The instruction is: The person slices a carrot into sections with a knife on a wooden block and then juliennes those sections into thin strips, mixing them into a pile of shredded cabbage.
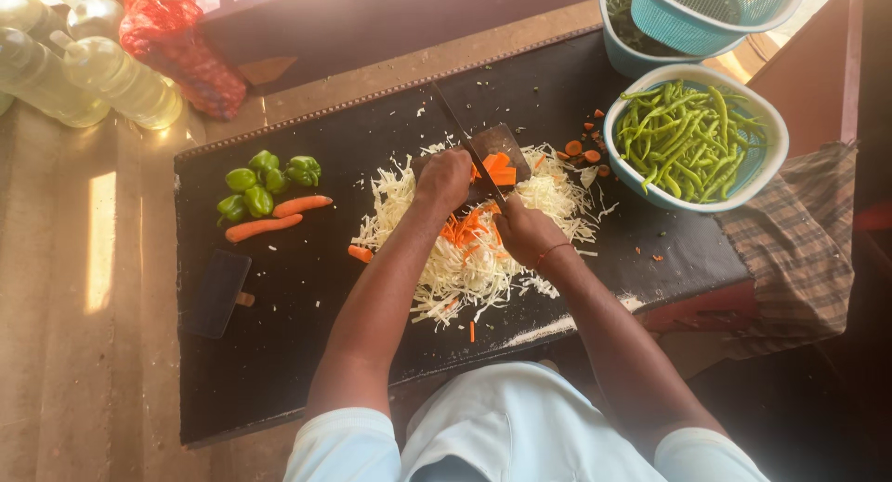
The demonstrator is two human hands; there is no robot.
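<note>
Black surface (279,352) spans the view, long axis running lower left to upper right. At its centre, a pile of shredded white cabbage (465,259) with orange carrot strips mixed in. Both forearms reach forward from the bottom edge and converge over the pile. Left hand (446,178): fingers curled down and pressed together, bearing on carrot pieces (499,169) at the far edge of the pile, touching the knife blade's flat side. Right hand (523,231): fingers closed tight round the handle of a large knife (474,147), blade pointing away from the body; red thread at the wrist. Upper right: white bowl with a blue liner full of green chillies (692,138), just beside the pile; blue basket (715,8) behind it. Left: green peppers (265,180) and two whole carrots (279,217), well apart from the hands. Carrot rounds (583,152) lie near the bowl.
</note>
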